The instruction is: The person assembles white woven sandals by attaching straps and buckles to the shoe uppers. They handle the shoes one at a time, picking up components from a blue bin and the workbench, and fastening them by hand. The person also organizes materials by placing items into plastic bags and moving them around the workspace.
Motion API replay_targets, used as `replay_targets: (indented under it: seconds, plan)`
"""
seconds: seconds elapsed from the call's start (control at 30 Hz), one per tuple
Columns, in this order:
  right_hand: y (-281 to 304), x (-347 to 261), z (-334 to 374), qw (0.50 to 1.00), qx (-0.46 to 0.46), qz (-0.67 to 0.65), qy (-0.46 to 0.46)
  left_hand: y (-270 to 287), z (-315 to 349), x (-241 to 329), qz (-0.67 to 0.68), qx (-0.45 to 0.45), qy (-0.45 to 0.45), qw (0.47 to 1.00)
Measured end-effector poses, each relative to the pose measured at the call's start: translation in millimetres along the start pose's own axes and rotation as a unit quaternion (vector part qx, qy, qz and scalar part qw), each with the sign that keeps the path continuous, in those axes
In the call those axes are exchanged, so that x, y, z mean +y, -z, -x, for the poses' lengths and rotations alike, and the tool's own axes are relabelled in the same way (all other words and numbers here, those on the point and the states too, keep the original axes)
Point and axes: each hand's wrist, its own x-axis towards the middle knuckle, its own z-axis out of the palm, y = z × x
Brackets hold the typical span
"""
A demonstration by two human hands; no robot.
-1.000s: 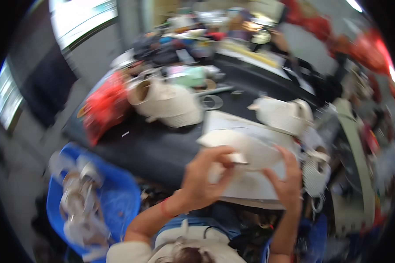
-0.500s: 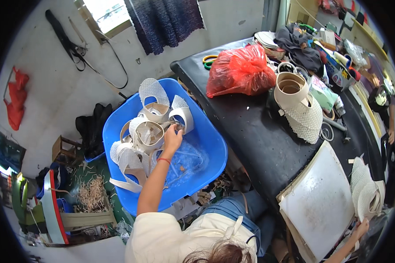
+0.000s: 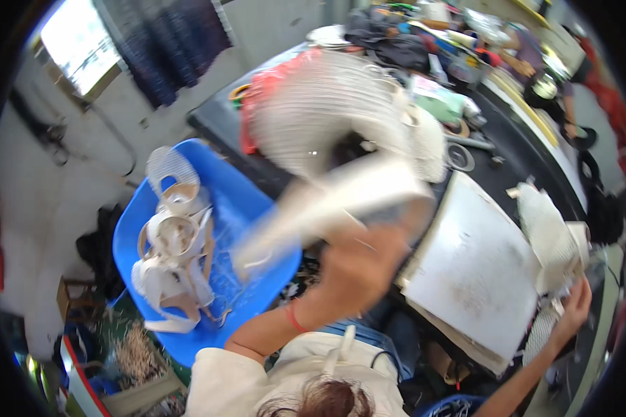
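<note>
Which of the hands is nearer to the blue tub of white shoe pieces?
The left hand: it is raised just right of the blue tub, gripping a blurred white piece. The right hand is far across the white board.

A white woven piece (image 3: 334, 139), blurred, is lifted above the left hand (image 3: 358, 267), maybe with a strip hanging. Another woven piece (image 3: 553, 236) sits just above the right hand (image 3: 574, 306).

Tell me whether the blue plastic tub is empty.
No, the blue plastic tub holds a pile of cream woven shoe pieces on its left side.
</note>
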Motion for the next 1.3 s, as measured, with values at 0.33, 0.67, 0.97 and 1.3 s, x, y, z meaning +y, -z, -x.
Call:
replay_targets:
  seconds: [0.33,0.67,0.97,1.3]
  plan:
    - [-94.6,-147.2,90.5,0.929,-0.228,0.032,0.288,-37.5,-5.1,81.5,0.305,-0.096,-0.076,0.944]
    - [-84.0,-134.9,83.8,0.965,-0.166,0.016,0.204,-113.6,-58.3,35.8,0.404,-0.31,0.119,0.853]
    - [-143.7,-129.0,104.4,0.97,-0.235,-0.01,0.067,-89.2,-65.9,25.1,0.399,-0.427,0.235,0.777]
    - [-119.7,-125.5,108.3,0.963,-0.166,-0.171,0.123,-79.7,-35.5,32.8,0.601,-0.376,0.399,0.581]
